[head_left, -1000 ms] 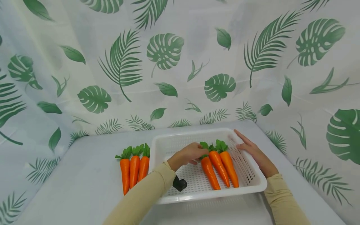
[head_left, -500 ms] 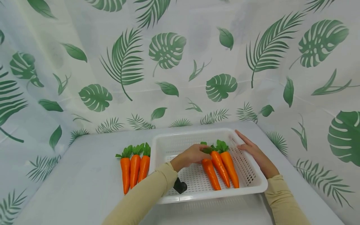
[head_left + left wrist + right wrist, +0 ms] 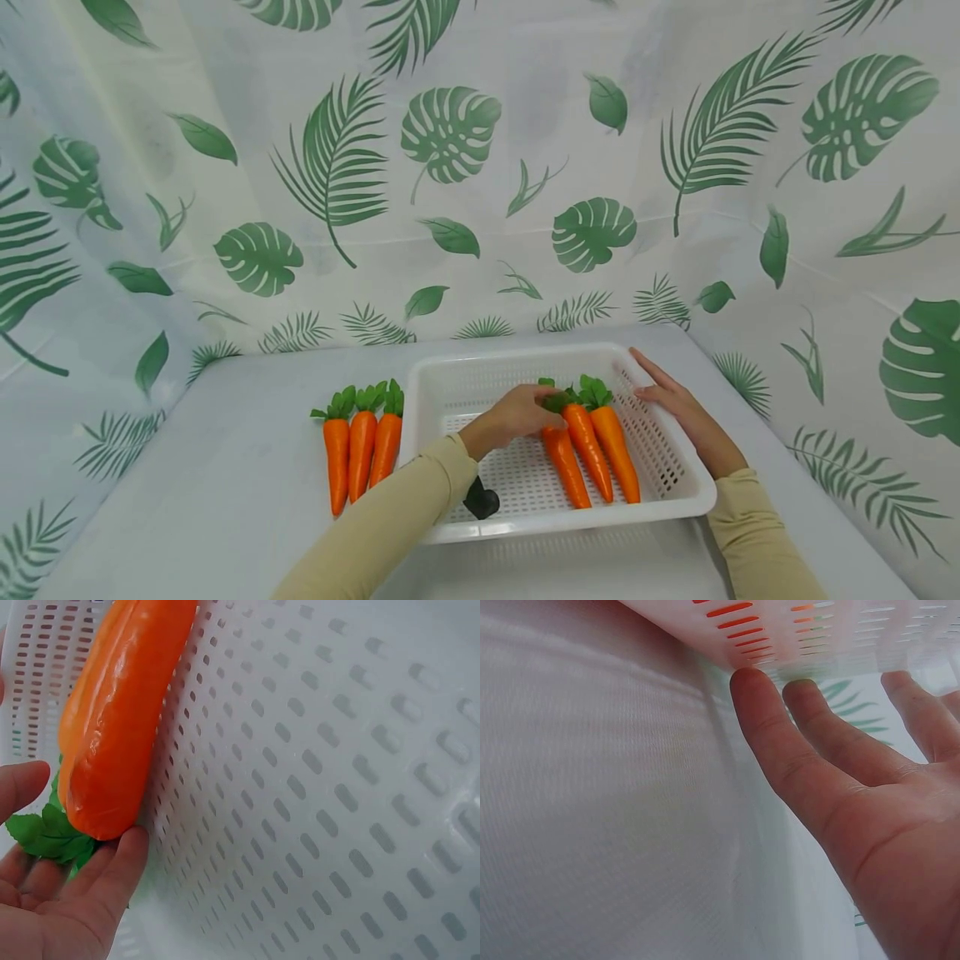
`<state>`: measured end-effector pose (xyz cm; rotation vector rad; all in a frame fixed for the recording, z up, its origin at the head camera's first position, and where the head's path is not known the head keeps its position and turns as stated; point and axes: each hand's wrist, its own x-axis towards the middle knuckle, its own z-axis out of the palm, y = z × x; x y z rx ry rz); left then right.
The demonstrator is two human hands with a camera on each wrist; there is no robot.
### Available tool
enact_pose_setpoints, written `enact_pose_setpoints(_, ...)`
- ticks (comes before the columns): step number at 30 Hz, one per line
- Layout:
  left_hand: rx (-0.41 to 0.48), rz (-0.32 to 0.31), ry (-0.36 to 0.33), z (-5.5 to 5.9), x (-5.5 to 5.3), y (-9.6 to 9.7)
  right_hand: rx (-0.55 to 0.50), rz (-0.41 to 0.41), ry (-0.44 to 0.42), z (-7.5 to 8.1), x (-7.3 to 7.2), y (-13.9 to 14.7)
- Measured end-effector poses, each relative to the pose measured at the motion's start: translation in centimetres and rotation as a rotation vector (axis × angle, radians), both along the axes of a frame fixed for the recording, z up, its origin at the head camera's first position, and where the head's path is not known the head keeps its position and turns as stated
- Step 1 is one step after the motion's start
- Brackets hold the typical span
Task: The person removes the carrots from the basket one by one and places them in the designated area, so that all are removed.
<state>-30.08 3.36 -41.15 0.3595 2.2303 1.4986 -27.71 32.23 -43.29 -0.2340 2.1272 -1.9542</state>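
My left hand (image 3: pixel 517 414) reaches into a white perforated basket (image 3: pixel 517 528). Its fingertips touch the leafy top end of the leftmost carrot (image 3: pixel 564 467) there. In the left wrist view the thumb stands apart from that carrot (image 3: pixel 124 727), and the straight fingers lie under its thick end by the green leaves (image 3: pixel 49 832). Two more carrots, a middle one (image 3: pixel 587 450) and a right one (image 3: pixel 617 450), lie beside it. My right hand (image 3: pixel 690 417) holds the basket's right side, thumb over the rim and fingers against the outer wall (image 3: pixel 810 652).
Three carrots (image 3: pixel 337 462) with leaves lie on the white tabletop (image 3: pixel 247 467), left of the basket; the sleeve partly covers them. A small dark rounded object (image 3: pixel 482 502) shows just below the left cuff. A leaf-patterned curtain (image 3: pixel 480 183) stands behind the table.
My left hand has shifted a little to the right along the leftmost carrot's top. The right hand stays at the basket's side, and the carrots lie nearly as before.
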Motion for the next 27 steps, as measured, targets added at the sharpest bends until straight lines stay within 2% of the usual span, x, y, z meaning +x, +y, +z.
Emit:
enact_pose_setpoints(8, -0.064, 0.023, 0.032, 0.03, -0.05, 0.29, -0.005, -0.003, 0.003, -0.19, -0.09, 0.18)
enact_pose_setpoints(17, -0.128, 0.013, 0.007, 0.19, 0.16, 0.34, -0.016, 0.006, 0.003, -0.31, -0.1, 0.25)
enact_pose_setpoints(27, -0.084, 0.002, -0.002, 0.32, 0.36, 0.15, -0.018, 0.01, 0.008, -0.18, 0.04, 0.1)
